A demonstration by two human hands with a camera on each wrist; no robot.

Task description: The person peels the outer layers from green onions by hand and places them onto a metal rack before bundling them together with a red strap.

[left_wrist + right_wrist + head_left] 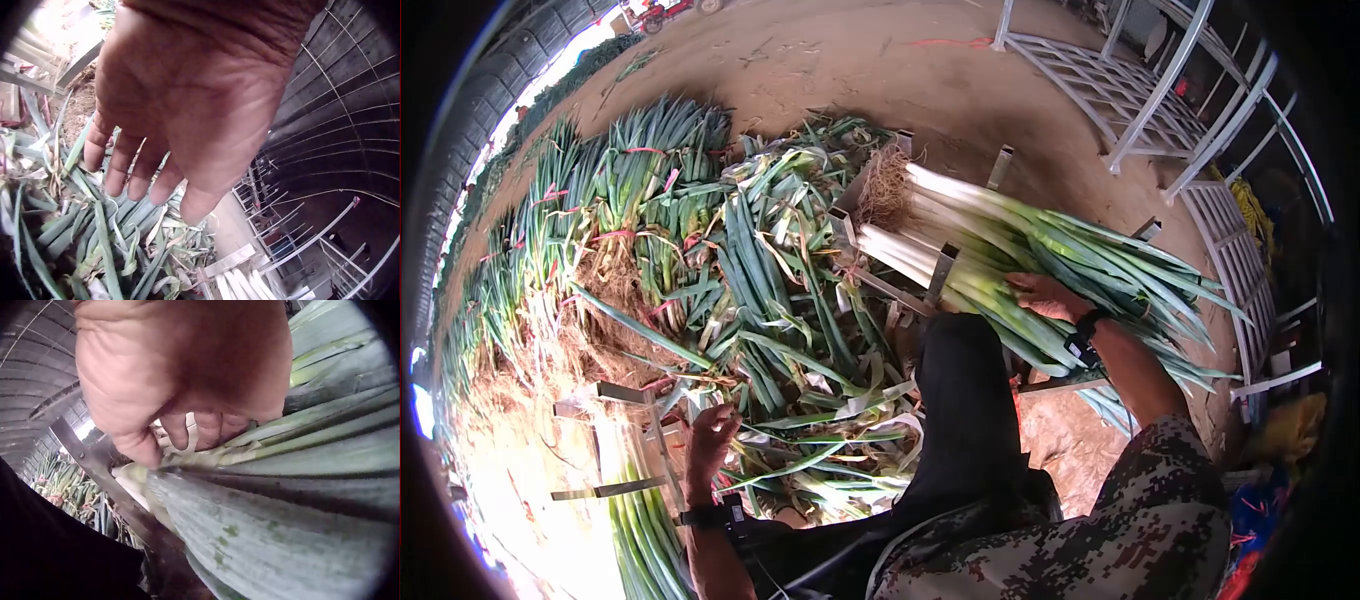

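Long green onions [990, 235] with white shafts lie in a bundle across a metal rack [941, 275] on the right, roots toward the middle. My right hand [1050, 297] is on them where white turns to green. In the right wrist view its fingers [209, 430] curl down and its thumb [141, 450] bears against a stalk, so the hand grips green onions there. On the other side, my left hand [714, 440] hangs above loose leaves [820, 390] with nothing in it. In the left wrist view its palm faces the camera, fingers [125, 165] loosely bent.
Tied bundles of green onions [620, 190] stand in rows at the left. A second metal rack [635, 490] with several stalks is at lower left. Between the racks is my dark-trousered leg [962, 400]. White metal frames [1100, 90] stand on the ground at the right.
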